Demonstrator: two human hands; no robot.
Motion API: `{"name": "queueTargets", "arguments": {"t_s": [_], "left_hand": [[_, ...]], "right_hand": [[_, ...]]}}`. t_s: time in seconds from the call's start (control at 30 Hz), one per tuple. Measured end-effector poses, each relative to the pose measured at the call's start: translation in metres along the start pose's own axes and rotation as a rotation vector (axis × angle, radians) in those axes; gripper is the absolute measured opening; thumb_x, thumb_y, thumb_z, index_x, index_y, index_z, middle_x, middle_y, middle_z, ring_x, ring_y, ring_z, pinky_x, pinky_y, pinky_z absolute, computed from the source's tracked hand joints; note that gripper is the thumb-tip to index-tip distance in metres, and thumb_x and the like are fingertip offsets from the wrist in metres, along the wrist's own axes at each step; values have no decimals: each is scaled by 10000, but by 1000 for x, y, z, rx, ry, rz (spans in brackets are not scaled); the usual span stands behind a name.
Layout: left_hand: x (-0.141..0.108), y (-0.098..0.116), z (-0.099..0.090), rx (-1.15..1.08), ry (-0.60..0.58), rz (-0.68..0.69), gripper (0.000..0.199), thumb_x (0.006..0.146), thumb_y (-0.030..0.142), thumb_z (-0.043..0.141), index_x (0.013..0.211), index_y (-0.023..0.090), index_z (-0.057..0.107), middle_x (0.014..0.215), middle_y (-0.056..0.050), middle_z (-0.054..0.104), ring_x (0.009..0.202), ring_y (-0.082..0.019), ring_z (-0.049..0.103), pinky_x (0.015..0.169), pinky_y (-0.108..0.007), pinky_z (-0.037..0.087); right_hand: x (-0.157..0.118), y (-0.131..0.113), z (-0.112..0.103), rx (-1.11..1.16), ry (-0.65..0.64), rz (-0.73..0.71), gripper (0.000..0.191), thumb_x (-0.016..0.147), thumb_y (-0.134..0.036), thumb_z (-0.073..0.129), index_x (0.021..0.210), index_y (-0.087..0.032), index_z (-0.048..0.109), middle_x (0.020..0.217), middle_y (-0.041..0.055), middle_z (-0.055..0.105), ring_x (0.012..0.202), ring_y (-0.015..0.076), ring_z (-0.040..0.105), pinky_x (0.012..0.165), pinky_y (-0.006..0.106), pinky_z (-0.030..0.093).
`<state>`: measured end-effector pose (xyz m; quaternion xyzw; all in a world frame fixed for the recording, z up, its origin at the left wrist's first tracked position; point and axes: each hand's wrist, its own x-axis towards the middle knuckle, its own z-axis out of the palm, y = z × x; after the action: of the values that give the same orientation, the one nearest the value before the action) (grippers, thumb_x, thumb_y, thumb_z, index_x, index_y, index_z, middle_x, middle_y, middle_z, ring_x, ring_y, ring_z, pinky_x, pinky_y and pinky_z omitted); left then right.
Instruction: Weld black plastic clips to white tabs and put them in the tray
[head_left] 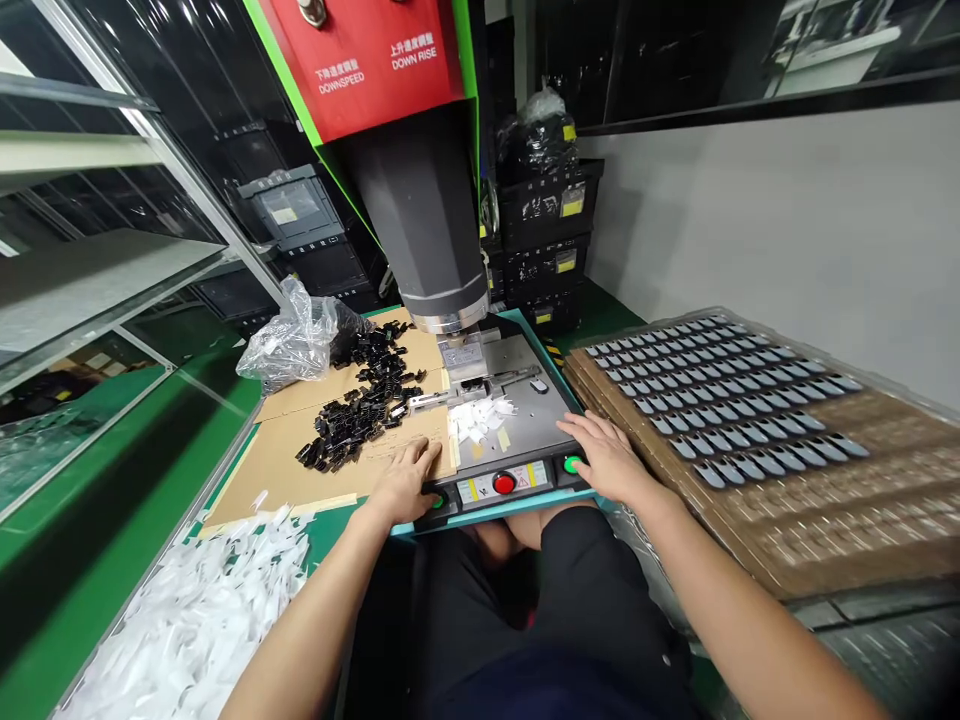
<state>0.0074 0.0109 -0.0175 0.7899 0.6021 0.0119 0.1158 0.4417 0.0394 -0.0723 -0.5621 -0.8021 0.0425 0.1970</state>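
Rests left hand (409,480) and right hand (606,455) at the front of a press machine (424,200).
Touches the left green button (439,502), left of the red button (504,484), with the left thumb, fingers loosely spread; touches the right green button (571,465), right of the red button, with the right thumb, fingers fanned wide. Has white plastic pieces (480,418) beyond the red button, black plastic parts (349,420) on cardboard (277,480) to its left, and a tray (892,410) of grey parts (766,462) well to its right.

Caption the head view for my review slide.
Left hand and right hand at the green buttons of a machine, black parts heaped on cardboard.
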Motion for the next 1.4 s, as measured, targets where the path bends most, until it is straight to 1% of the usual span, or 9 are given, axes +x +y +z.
{"name": "queueTargets", "arguments": {"t_s": [0.1, 0.2, 0.37, 0.5, 0.7, 0.9, 1.07, 1.27, 1.4], "left_hand": [[9, 11, 0, -47, 21, -35, 964, 853, 600, 757, 1685, 292, 379, 1754, -135, 368, 1638, -356, 323, 1331, -503, 301], [30, 31, 6, -97, 69, -92, 1022, 932, 790, 556, 1724, 208, 274, 1803, -179, 250, 1674, -365, 230, 1349, -516, 236], [71, 66, 25, -75, 167, -153, 1027, 996, 797, 376, 1737, 114, 179, 1811, -228, 178, 1698, -380, 124, 1369, -575, 80], [86, 81, 34, -67, 206, -191, 1050, 998, 785, 347, 1728, 45, 198, 1799, -265, 176, 1695, -401, 112, 1375, -543, 67], [87, 90, 36, -1, 221, -230, 1062, 1018, 759, 312, 1711, -37, 195, 1782, -307, 171, 1686, -425, 134, 1368, -566, 104], [87, 90, 43, -43, 293, -225, 1026, 1016, 749, 353, 1701, -9, 263, 1772, -302, 221, 1678, -431, 172, 1363, -591, 108], [87, 79, 45, -212, 389, -170, 950, 1028, 704, 420, 1673, 14, 325, 1765, -301, 264, 1670, -424, 218, 1353, -596, 167], [114, 50, 12, -339, 652, -108, 680, 972, 508, 660, 1524, 131, 538, 1613, -252, 520, 1597, -413, 368, 1314, -589, 282], [145, 42, -14, -373, 631, -28, 487, 897, 421, 769, 1316, 195, 667, 1338, -184, 710, 1405, -390, 558, 1221, -557, 407]], "right_hand": [[18, -22, 3, 36, 37, -29, 623, 968, -357, 586, 1582, -263, 537, 1666, 97, 518, 1605, 343, 368, 1300, 590, 340], [49, -53, 14, 72, 40, -88, 718, 1024, -427, 526, 1676, -157, 391, 1726, 164, 423, 1635, 324, 329, 1324, 556, 321], [95, -95, 35, -5, -82, -68, 800, 1037, -421, 500, 1709, -44, 285, 1772, 231, 286, 1662, 354, 271, 1366, 541, 222], [103, -102, 41, -50, -78, -90, 771, 1054, -417, 461, 1687, -1, 324, 1765, 251, 281, 1666, 359, 253, 1376, 531, 188], [99, -99, 41, -36, -74, -109, 729, 1061, -398, 430, 1688, -34, 358, 1774, 223, 281, 1670, 351, 247, 1375, 521, 195], [96, -101, 39, -7, -62, -124, 724, 1056, -377, 447, 1694, -46, 362, 1784, 216, 256, 1670, 374, 236, 1375, 531, 195], [94, -93, 45, 95, 26, -121, 701, 1063, -368, 442, 1696, -78, 368, 1786, 182, 282, 1675, 346, 232, 1366, 524, 235], [127, -91, 33, 242, 132, -50, 647, 1022, -335, 582, 1624, -123, 478, 1647, 174, 524, 1619, 328, 337, 1317, 502, 321], [164, -105, 19, 252, 104, 47, 629, 969, -329, 703, 1548, -150, 535, 1439, 182, 676, 1390, 330, 544, 1183, 467, 441]]}}
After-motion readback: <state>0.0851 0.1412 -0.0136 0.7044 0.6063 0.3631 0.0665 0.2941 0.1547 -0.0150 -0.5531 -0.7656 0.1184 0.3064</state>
